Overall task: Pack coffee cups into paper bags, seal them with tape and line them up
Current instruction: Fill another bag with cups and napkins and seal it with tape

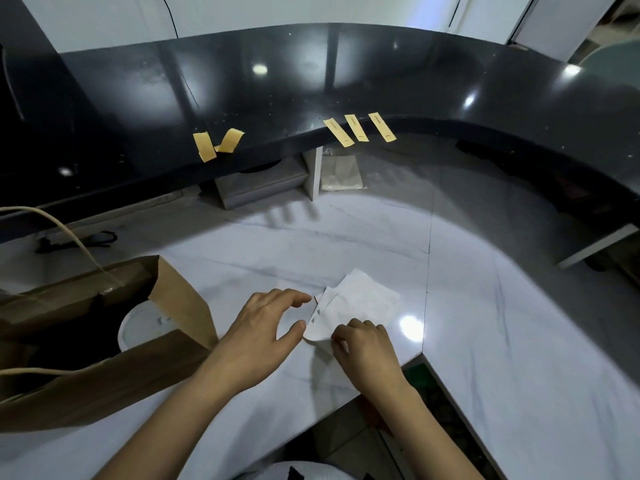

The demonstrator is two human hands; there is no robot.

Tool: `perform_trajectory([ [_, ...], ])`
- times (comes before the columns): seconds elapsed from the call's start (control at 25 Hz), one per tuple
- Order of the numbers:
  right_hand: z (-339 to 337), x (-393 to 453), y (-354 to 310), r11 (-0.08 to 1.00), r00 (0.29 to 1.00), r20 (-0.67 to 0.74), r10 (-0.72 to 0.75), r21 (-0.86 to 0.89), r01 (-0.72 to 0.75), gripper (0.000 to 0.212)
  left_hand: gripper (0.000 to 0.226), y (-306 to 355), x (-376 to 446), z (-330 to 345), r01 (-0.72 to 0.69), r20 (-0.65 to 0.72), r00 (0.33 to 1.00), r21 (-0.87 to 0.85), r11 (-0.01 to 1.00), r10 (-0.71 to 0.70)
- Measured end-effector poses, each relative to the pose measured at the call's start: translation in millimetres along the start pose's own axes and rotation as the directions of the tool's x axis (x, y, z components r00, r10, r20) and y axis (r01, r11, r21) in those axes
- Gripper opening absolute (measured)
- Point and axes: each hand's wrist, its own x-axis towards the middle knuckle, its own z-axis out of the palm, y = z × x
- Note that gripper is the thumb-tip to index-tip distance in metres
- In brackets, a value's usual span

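Observation:
A brown paper bag (86,348) lies on its side at the left of the white counter, mouth towards the middle, with the white lid of a coffee cup (145,327) showing inside. A white folded paper (360,303) lies on the counter in front of me. My left hand (263,330) hovers at the paper's left edge, thumb and forefinger apart around its corner. My right hand (363,348) rests on the paper's near edge with curled fingers pinching it. Several tan tape strips (356,128) hang from the edge of the black upper ledge, with a further two tape strips (218,143) to the left.
The black glossy ledge (311,91) curves around the back and right of the white counter (485,306). A white divider (313,171) and a flat packet (341,173) sit under the ledge. A black cable (79,239) lies at the left. The counter's near edge drops off by my right arm.

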Motion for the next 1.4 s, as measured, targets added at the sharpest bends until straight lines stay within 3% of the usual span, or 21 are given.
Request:
perform_trajectory([
  [0.36,-25,6,5,0.912,0.970,-0.202,0.138,0.409,-0.044,0.005,0.032,-5,5,3,0.019,-0.025,1.000,-0.013,1.000,-0.019],
  [0.6,-27,8,5,0.891,0.994,-0.038,0.104,0.447,-0.077,0.024,0.031,-3,6,7,0.020,-0.013,1.000,-0.033,0.999,-0.021],
  [0.68,-26,5,4,0.878,0.993,-0.059,0.104,0.475,-0.064,0.022,0.033,-3,6,7,0.023,-0.022,0.999,-0.040,0.999,-0.024],
  [0.84,-39,2,0,0.825,0.988,-0.148,0.041,0.564,0.050,0.013,0.064,-5,5,8,0.047,-0.049,0.998,-0.072,0.996,-0.050],
  [0.92,-51,-1,-5,0.774,0.992,-0.110,-0.057,0.622,0.114,0.012,0.087,-6,4,7,0.075,-0.035,0.996,-0.116,0.990,-0.080],
  [1.0,-64,-4,-11,0.723,0.988,-0.070,-0.137,0.674,0.148,0.015,0.096,-5,2,5,0.115,-0.018,0.992,-0.207,0.972,-0.121],
  [1.08,-73,-7,-18,0.671,0.986,-0.069,-0.155,0.725,0.156,0.017,0.084,-5,0,2,0.133,-0.027,0.988,-0.312,0.941,-0.149],
  [1.28,-88,-10,-28,0.471,0.990,-0.133,-0.051,0.871,0.141,0.006,0.013,-4,-6,-8,0.062,-0.100,0.987,-0.473,0.879,-0.124],
  [1.4,-93,-12,-38,0.319,0.992,-0.117,0.035,0.942,0.100,0.009,0.018,-3,-13,-16,0.071,-0.088,0.984,-0.600,0.797,-0.154],
])
